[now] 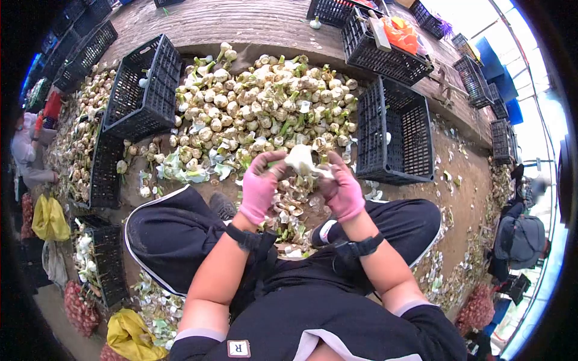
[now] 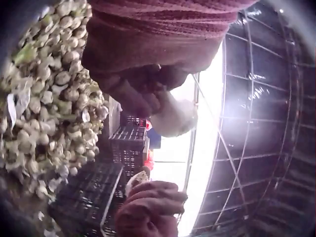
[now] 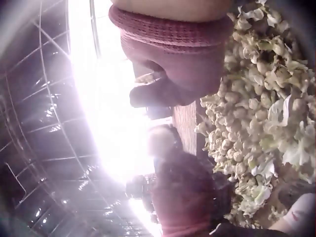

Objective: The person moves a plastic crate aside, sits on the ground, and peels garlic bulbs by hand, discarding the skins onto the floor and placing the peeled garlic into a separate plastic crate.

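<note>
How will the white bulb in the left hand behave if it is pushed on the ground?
The bulb would probably roll, since its body is rounded. It is likely firm, because it looks full and plump. Its outer skin may flake, judging by the pale scraps nearby.

Produce shed: crates (image 1: 165,75), garlic heap (image 1: 241,108), mesh sacks (image 1: 82,308).

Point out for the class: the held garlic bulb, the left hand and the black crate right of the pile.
Garlic bulb (image 1: 300,157): head view, its white body.
Left hand (image 1: 261,185): head view, its gloved middle.
Black crate (image 1: 371,138): head view, its left side wall.
</note>
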Available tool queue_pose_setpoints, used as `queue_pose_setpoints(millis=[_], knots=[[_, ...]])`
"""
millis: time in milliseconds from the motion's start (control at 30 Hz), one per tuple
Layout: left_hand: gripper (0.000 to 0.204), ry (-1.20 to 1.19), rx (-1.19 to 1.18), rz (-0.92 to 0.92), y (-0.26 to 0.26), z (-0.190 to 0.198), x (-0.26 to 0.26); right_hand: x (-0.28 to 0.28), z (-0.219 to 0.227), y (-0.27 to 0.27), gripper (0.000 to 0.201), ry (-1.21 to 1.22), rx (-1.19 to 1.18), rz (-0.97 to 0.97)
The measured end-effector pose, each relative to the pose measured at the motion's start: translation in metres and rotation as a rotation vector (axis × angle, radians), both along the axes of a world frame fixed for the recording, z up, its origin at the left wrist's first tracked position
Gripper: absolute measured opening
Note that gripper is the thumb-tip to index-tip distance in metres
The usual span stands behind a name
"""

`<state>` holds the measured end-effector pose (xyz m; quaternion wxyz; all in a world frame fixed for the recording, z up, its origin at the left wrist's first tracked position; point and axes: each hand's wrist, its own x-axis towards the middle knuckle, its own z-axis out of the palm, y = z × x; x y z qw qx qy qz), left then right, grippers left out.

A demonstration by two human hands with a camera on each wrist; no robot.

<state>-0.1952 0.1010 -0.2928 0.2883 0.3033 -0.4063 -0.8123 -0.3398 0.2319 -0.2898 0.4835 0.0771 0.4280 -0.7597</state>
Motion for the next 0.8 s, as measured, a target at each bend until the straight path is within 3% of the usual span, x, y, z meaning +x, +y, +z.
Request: queue_pose_setpoints(millis=[33, 67, 133, 167, 233, 267, 400, 467, 500, 567, 733, 800], knots=[[0.018, 0.044, 0.151, 0.02, -0.005, -0.002, 0.002, -0.016, -0.028, 0.014, 0.04, -0.266, -0.481, 0.05], [0.019, 0.061, 0.229, 0.066, -0.008, -0.007, 0.004, -0.022, -0.018, 0.019, 0.039, -0.216, -0.517, 0.178], [0.017, 0.107, 0.406, 0.16, -0.007, 0.002, 0.007, -0.035, -0.012, 0.027, 0.033, -0.122, -0.406, 0.389], [0.017, 0.104, 0.404, 0.159, -0.007, 0.001, 0.007, -0.034, -0.013, 0.027, 0.033, -0.125, -0.408, 0.386], [0.017, -0.006, 0.326, 0.108, -0.005, -0.005, 0.005, -0.019, 0.002, 0.019, 0.036, 0.611, 0.175, 0.481], [0.017, -0.008, 0.326, 0.1, -0.002, -0.01, 0.002, -0.014, 0.002, 0.016, 0.036, 0.61, 0.177, 0.473], [0.015, -0.117, -0.277, 0.108, 0.017, -0.02, -0.01, 0.002, 0.006, 0.0, 0.045, 0.741, 0.235, 0.413], [0.015, -0.238, -0.54, 0.083, 0.025, -0.016, -0.009, 0.004, -0.001, -0.004, 0.045, 0.795, 0.259, 0.4], [0.015, -0.24, -0.542, 0.078, 0.026, -0.014, -0.009, 0.004, -0.004, -0.004, 0.045, 0.792, 0.258, 0.396], [0.014, -0.262, -0.91, 0.136, 0.027, -0.011, -0.01, 0.003, -0.01, -0.003, 0.039, 0.844, 0.246, 0.35], [0.015, -0.315, -1.031, 0.097, 0.023, -0.001, -0.01, 0.001, -0.004, 0.0, 0.025, 1.113, 0.388, 0.354], [0.017, -0.253, -0.658, 0.091, 0.028, -0.005, -0.011, -0.004, -0.019, 0.004, 0.026, 1.008, 0.368, 0.36]])
